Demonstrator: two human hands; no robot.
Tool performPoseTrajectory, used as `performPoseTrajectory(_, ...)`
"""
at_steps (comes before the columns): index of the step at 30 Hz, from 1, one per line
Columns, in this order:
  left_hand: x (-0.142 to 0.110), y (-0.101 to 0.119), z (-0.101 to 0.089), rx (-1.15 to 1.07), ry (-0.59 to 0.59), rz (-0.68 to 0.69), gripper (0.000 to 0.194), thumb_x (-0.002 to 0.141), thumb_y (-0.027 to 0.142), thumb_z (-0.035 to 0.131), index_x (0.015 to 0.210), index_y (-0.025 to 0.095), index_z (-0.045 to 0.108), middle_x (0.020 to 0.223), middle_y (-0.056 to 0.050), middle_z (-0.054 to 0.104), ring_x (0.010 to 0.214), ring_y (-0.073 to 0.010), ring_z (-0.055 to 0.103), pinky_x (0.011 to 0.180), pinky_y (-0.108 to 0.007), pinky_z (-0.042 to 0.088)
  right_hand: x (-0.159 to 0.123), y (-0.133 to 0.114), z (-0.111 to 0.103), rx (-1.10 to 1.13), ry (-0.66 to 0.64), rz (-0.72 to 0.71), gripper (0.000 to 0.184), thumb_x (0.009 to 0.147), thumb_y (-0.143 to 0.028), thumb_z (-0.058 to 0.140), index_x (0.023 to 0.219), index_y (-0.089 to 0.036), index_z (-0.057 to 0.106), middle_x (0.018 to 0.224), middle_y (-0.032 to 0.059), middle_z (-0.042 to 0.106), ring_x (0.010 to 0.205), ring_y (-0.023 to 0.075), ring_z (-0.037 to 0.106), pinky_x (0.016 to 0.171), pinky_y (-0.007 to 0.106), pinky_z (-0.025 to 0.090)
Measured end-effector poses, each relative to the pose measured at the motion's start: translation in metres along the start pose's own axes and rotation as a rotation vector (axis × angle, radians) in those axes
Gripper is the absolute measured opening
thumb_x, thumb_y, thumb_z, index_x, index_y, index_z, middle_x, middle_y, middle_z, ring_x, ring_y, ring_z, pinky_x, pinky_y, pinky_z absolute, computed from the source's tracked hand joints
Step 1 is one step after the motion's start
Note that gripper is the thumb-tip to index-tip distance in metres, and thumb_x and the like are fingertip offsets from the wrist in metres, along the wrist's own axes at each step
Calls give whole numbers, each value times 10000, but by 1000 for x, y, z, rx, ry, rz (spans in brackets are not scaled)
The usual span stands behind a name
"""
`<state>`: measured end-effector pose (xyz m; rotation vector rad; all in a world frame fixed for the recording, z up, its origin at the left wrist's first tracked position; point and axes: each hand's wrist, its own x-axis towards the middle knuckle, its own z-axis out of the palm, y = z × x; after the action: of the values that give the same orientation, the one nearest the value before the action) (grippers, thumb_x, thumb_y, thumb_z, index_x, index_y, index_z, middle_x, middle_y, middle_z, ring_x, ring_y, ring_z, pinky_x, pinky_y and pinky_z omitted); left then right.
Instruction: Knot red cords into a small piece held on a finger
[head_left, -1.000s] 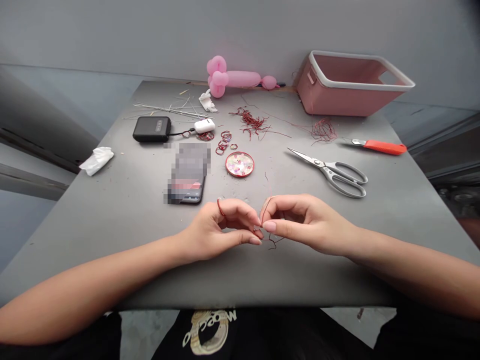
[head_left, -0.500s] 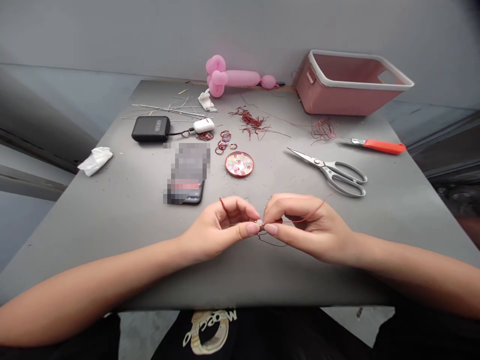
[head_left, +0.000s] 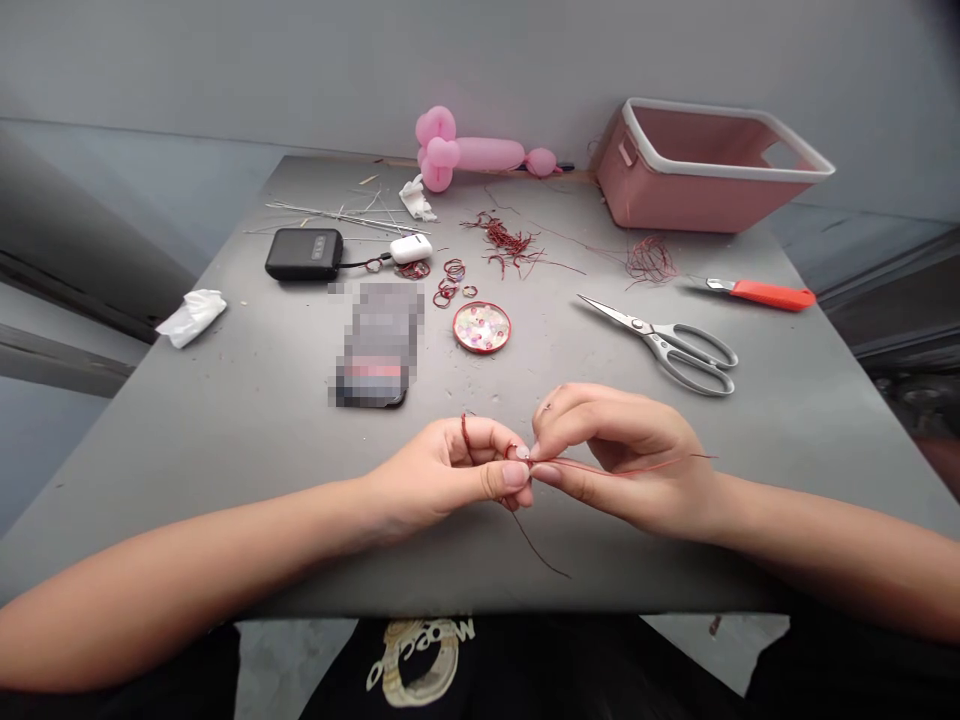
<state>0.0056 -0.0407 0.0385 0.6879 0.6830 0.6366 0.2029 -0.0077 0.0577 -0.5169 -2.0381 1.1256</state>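
Observation:
Between thumb and index finger, my left hand (head_left: 469,465) pinches a small pale bead (head_left: 522,453) with thin cord about it. A dark red loop circles a finger of that hand. My right hand (head_left: 619,450) is closed at the fingertips on red cord (head_left: 622,472) right beside the bead. The cord runs across the right palm, and its end sticks out past the hand. Another dark strand (head_left: 540,550) hangs below the left fingers. Just beyond the hands lies a round red-rimmed dish (head_left: 481,328) of small beads. How the cord passes the bead is too small to tell.
Scissors (head_left: 660,345) and a red-handled utility knife (head_left: 765,293) lie right, before a pink bin (head_left: 697,190). Left are a phone (head_left: 379,345), a black power bank (head_left: 304,255) and tissue (head_left: 191,318). Red cord scraps (head_left: 510,240) and a pink balloon (head_left: 487,155) are at the back.
My hands have shifted slightly down and stay together at the bead. The red cord now lies straighter across my right palm, and a dark strand hangs lower beneath my left fingers.

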Motion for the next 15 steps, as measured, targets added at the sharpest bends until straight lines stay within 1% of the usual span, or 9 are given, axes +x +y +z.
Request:
performPoseTrajectory(4, 0, 1, -3, 6, -84, -48, 271, 715, 362, 806, 777, 159, 636, 648, 22, 651, 635, -76, 586, 683, -220, 462, 0, -1, 0, 2, -25, -36, 118, 835, -80, 643, 882, -188, 650, 761, 22, 646, 712, 123, 595, 651, 276, 524)
performPoseTrajectory(8, 0, 3, -5, 57, -165, -72, 266, 735, 363, 790, 759, 156, 624, 646, 28, 634, 622, -63, 553, 669, -202, 440, 0, -1, 2, 30, -61, -11, 81, 842, -82, 620, 848, -163, 629, 740, 32, 636, 690, 120, 589, 639, 272, 517)
performPoseTrajectory(13, -1, 5, -5, 121, -177, -108, 333, 706, 412, 800, 723, 158, 587, 631, 27, 613, 611, -72, 520, 655, -217, 424, 0, 0, 5, 47, -66, 19, 66, 860, -112, 604, 840, -172, 624, 724, 26, 639, 676, 118, 594, 629, 263, 517)
performPoseTrajectory(15, 0, 4, -4, 133, -155, -114, 370, 678, 439, 812, 718, 159, 574, 639, 25, 604, 617, -78, 519, 671, -227, 429, 1, 2, 6, 29, -51, 13, 75, 862, -109, 595, 840, -175, 623, 720, 24, 639, 666, 114, 594, 624, 259, 521)
